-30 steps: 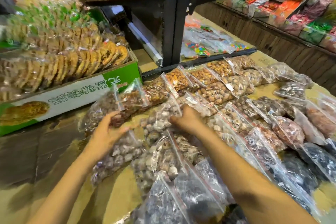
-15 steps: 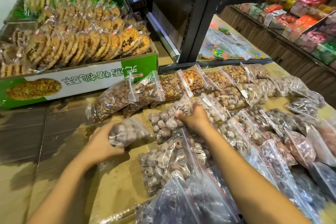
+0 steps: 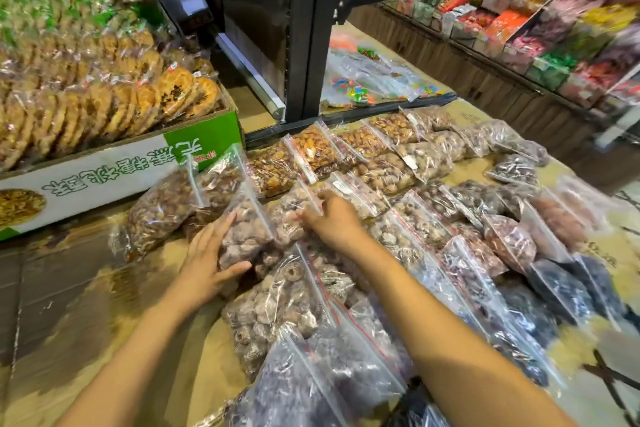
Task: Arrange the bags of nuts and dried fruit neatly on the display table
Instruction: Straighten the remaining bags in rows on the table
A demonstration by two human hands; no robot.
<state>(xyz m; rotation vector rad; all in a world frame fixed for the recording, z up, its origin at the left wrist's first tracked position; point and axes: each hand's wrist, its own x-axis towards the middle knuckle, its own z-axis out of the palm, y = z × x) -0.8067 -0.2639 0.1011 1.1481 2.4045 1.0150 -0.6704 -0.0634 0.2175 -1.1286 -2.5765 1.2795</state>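
Observation:
Several clear zip bags of nuts and dried fruit lie in rows across the cardboard-covered display table [image 3: 166,315]. My left hand [image 3: 207,260] clasps a bag of pale dried fruit [image 3: 247,229], thumb under its near end and fingers along its left side, tilted up against the row. My right hand [image 3: 334,222] rests on the neighbouring bag of the same fruit [image 3: 291,215], fingers pinched at its top edge. A bag of brown nuts [image 3: 159,211] lies just left of these.
A green and white carton [image 3: 114,173] full of wrapped round biscuits stands at the back left. A black shelf post [image 3: 311,31] rises behind the rows. Shelves of coloured packets [image 3: 540,21] run along the right. Bare cardboard lies at the near left.
My left hand has carried the bag of pale dried fruit from the bare cardboard up and to the right, into the row beside my right hand. My right hand has stayed on the neighbouring bag.

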